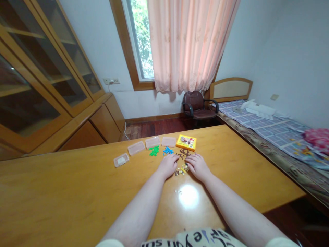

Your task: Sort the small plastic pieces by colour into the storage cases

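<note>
Both hands rest on the wooden table on either side of small loose toy bricks. My left hand [169, 165] lies palm down with its fingers loosely bent, fingertips beside the brown bricks [183, 153]. Opposite it, my right hand [197, 166] has its fingers reaching over the right edge of the same pile, slightly apart. A tiny dark piece [186, 164] shows at the right fingertips; I cannot tell whether it is touched. Between the wrists lie mixed yellow, white and brown bricks [182, 170]. Blue bricks [168, 150] and green bricks [154, 151] form separate piles to the left.
Several clear plastic trays [136, 148] stand in an arc behind the piles, the leftmost tray [121, 160] holding something whitish. A yellow box [186, 142] lies behind the brown bricks. Beyond the table [77, 192] are an office chair [196, 106], a bed [267, 127] and a glass-fronted cabinet [84, 116].
</note>
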Demonstrator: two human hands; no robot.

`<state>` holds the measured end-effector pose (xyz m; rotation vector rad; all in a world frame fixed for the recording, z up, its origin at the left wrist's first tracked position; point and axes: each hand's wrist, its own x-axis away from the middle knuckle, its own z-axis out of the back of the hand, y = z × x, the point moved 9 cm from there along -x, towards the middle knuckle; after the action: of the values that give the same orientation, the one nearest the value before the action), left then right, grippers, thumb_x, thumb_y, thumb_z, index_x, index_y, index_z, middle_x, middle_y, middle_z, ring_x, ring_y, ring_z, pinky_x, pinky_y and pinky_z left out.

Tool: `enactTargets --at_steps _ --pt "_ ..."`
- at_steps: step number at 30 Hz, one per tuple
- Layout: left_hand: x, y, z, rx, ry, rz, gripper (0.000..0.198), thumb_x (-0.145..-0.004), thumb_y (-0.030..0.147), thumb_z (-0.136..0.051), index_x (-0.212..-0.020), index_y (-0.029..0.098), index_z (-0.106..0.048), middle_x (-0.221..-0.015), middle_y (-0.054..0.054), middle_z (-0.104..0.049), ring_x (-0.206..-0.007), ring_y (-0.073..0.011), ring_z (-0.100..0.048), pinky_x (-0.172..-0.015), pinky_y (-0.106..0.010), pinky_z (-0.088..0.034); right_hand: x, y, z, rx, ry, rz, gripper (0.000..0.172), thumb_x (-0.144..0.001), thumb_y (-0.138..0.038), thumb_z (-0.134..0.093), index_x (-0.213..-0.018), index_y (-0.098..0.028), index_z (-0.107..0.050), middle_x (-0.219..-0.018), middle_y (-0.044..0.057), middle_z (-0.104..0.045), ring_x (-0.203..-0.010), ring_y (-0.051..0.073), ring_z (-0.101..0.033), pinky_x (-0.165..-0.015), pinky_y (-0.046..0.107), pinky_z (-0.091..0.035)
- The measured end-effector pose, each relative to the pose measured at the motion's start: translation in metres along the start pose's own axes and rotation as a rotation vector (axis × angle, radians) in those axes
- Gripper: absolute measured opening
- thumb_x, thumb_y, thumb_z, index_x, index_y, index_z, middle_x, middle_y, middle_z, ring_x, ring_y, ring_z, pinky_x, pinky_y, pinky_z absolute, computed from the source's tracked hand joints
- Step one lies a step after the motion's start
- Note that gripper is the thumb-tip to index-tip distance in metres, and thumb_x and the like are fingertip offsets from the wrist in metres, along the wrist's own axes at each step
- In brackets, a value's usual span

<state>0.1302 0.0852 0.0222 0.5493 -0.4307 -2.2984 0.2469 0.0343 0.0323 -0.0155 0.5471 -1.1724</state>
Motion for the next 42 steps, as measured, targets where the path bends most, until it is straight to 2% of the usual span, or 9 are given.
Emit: enactTargets --at_steps 6,10,14,19,25,29,34,39,42 --pt "-0.002 0.003 -0.003 -0.054 -0.004 -0.009 0.033 -0.083 0.015 -0.047 -0.111 0.018 -0.065 -0.118 -0.009 -0.063 -0.111 -0.0209 -0.055 -0.103 -0.04 -0.039 0.001 -0.019 -0.013 -0.038 -0.147 0.115 0.036 -0.089 -0.034 -0.047 -0.118 -0.019 -0.062 -0.121 0.01 -0.063 -0.111 0.023 -0.056 -0.101 0.044 -0.035" --pt "-0.004 0.007 -0.002 -0.047 -0.005 -0.028 0.034 -0.083 0.013 -0.047 -0.112 0.018 -0.064 -0.118 -0.008 -0.064 -0.111 -0.0207 -0.055 -0.104 -0.041 -0.037 -0.001 -0.005 -0.009 0.043 -0.085 -0.022 0.038 -0.089 -0.032 -0.048 -0.121 -0.016 -0.059 -0.122 0.012 -0.061 -0.114 0.025 -0.053 -0.103 0.046 -0.033" --pt "-0.002 0.0 0.005 -0.104 0.04 0.07 0.032 -0.085 0.016 -0.045 -0.11 0.017 -0.064 -0.117 -0.009 -0.064 -0.112 -0.0212 -0.054 -0.107 -0.042 -0.033 0.001 -0.007 -0.004 0.008 -0.034 0.034 0.03 -0.09 -0.028 -0.047 -0.113 -0.018 -0.063 -0.112 0.01 -0.067 -0.106 0.023 -0.058 -0.098 0.043 -0.038" --pt "0.0 -0.001 -0.013 -0.128 -0.119 0.082 0.044 -0.088 0.028 -0.044 -0.13 0.017 -0.049 -0.14 -0.01 -0.046 -0.132 -0.0237 -0.036 -0.114 -0.051 -0.016 0.001 -0.016 -0.005 -0.04 -0.06 0.123 0.029 -0.09 -0.029 -0.046 -0.109 -0.018 -0.065 -0.108 0.011 -0.068 -0.1 0.023 -0.06 -0.091 0.042 -0.044" --pt "0.0 0.005 0.007 -0.11 -0.046 0.029 0.041 -0.085 0.013 -0.042 -0.123 0.019 -0.056 -0.129 -0.006 -0.057 -0.122 -0.0185 -0.048 -0.111 -0.042 -0.028 0.006 -0.034 -0.008 -0.098 -0.143 0.233 0.034 -0.09 -0.033 -0.047 -0.118 -0.021 -0.061 -0.121 0.009 -0.062 -0.113 0.023 -0.055 -0.098 0.043 -0.039" --pt "0.011 0.022 0.01 -0.182 -0.176 -0.07 0.034 -0.084 0.016 -0.047 -0.114 0.021 -0.063 -0.119 -0.007 -0.064 -0.115 -0.0208 -0.053 -0.108 -0.043 -0.031 0.008 -0.042 -0.012 -0.098 -0.233 0.241 0.041 -0.088 -0.04 -0.049 -0.125 -0.022 -0.057 -0.132 0.009 -0.055 -0.121 0.025 -0.049 -0.102 0.044 -0.035" --pt "0.047 0.018 0.006 -0.243 -0.214 0.007 0.046 -0.088 0.021 -0.039 -0.133 0.019 -0.046 -0.138 -0.009 -0.049 -0.127 -0.0213 -0.044 -0.11 -0.044 -0.027 0.006 -0.041 -0.012 -0.088 -0.244 0.233 0.042 -0.088 -0.043 -0.049 -0.124 -0.023 -0.058 -0.132 0.009 -0.055 -0.124 0.026 -0.046 -0.103 0.045 -0.032" --pt "0.067 0.021 -0.008 -0.213 -0.347 -0.098 0.054 -0.092 0.037 -0.036 -0.143 0.023 -0.028 -0.148 -0.006 -0.034 -0.136 -0.0191 -0.031 -0.114 -0.044 -0.019 0.006 -0.027 -0.007 -0.086 -0.15 0.159 0.029 -0.09 -0.034 -0.047 -0.104 -0.023 -0.069 -0.12 0.008 -0.064 -0.117 0.024 -0.052 -0.101 0.044 -0.034" --pt "0.068 0.02 -0.014 -0.219 -0.426 -0.114 0.058 -0.092 0.043 -0.036 -0.145 0.021 -0.024 -0.15 -0.008 -0.029 -0.139 -0.0197 -0.025 -0.114 -0.044 -0.016 0.007 -0.027 -0.01 -0.1 -0.163 0.167 0.034 -0.089 -0.037 -0.048 -0.116 -0.022 -0.063 -0.128 0.009 -0.058 -0.122 0.024 -0.049 -0.103 0.044 -0.034"
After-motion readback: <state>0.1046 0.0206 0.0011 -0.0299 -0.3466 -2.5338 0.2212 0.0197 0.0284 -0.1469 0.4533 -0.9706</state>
